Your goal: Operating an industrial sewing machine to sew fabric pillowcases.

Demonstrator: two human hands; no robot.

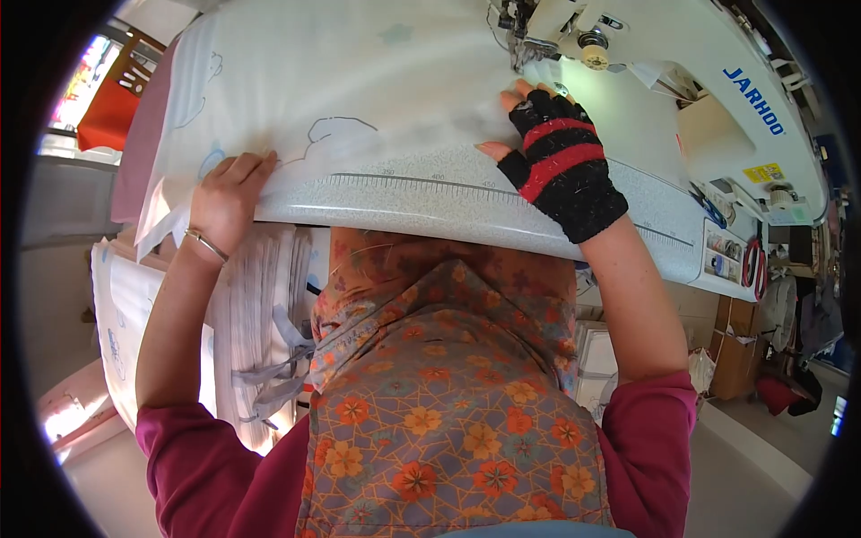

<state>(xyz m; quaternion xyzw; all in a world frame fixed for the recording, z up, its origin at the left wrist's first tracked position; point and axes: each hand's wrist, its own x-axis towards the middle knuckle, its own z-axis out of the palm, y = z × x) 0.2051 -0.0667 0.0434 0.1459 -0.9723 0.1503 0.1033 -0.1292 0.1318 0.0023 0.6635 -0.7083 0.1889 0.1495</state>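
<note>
A thin white printed fabric (296, 81) lies spread over the sewing table (395, 206). At the near left edge of this fabric is my left hand (231, 190), its fingers bent and closed on the cloth. My right hand (565, 166) wears a black and red striped fingerless glove. It rests flat with the thumb apart, its fingertips just short of the needle area of a white sewing machine (655, 45). A lamp lights the spot by those fingertips. The thumb tip touches the fabric's right part.
A ruler scale (435, 184) runs along the table's near edge. To the right are blue-handled scissors (711, 206), a small parts tray (720, 262) and red-handled scissors (755, 269). A stack of folded white cloth (260, 314) with grey ties stands below the table at left.
</note>
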